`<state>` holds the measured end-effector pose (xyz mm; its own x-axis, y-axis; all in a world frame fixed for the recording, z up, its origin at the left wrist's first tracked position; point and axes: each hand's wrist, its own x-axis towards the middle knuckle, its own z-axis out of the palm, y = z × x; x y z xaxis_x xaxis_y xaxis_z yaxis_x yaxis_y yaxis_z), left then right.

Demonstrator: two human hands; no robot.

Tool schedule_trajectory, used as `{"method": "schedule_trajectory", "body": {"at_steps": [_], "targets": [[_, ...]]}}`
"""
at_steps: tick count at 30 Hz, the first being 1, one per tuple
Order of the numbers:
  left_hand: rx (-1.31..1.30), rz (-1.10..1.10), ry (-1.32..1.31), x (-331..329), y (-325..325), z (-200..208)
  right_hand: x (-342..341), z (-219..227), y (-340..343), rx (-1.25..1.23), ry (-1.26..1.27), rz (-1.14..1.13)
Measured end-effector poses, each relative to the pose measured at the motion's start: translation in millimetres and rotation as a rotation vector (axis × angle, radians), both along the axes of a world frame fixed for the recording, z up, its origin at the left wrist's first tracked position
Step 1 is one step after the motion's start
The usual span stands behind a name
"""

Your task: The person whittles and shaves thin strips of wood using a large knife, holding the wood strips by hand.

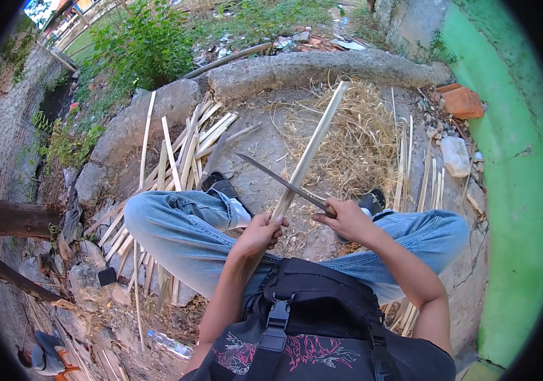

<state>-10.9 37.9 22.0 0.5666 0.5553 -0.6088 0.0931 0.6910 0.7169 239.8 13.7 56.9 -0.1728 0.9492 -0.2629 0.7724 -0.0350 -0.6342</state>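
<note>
left hand (260,235): fingers closed round long, pale, flat wooden strip (319,135) near its lower end | right hand (346,220): fingers gripping dark, narrow metal knife (270,173) | strip slants outward, knife across it

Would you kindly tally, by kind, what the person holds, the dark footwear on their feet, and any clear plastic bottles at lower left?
Long dark-bladed knife in the right hand: 1
Long, pale wooden strip in the left hand: 1
Pieces of dark footwear: 2
Clear plastic bottle: 1
Total: 5
</note>
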Motion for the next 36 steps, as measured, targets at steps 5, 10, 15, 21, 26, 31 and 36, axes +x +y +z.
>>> {"method": "schedule_trajectory", "body": {"at_steps": [5,10,15,21,26,31,36], "targets": [[0.056,0.077,0.118,4.8,-2.2,5.8,-11.7,-0.8,-0.8,0.117,-0.092,-0.034],[-0.013,0.08,0.049,1.6,-2.2,7.2,-25.3,-27.3,-10.9,0.344,-0.093,0.111],[0.038,0.072,0.021,3.1,-8.5,1.7,15.4,-41.8,25.2,0.455,-0.216,0.041],[0.065,0.107,0.08,4.5,-9.9,-1.5,-9.4,-45.5,12.8,0.385,-0.199,0.027],[0.124,0.096,0.11,5.6,-13.0,-3.6,22.7,-31.3,53.6,0.3,-0.266,-0.22],[0.092,0.088,0.098,7.3,-10.6,-4.4,13.9,-54.1,27.5,0.538,-0.335,-0.134],[0.146,0.079,0.093,6.9,-17.0,-8.6,44.0,-33.4,61.2,0.326,-0.383,-0.218]]}}
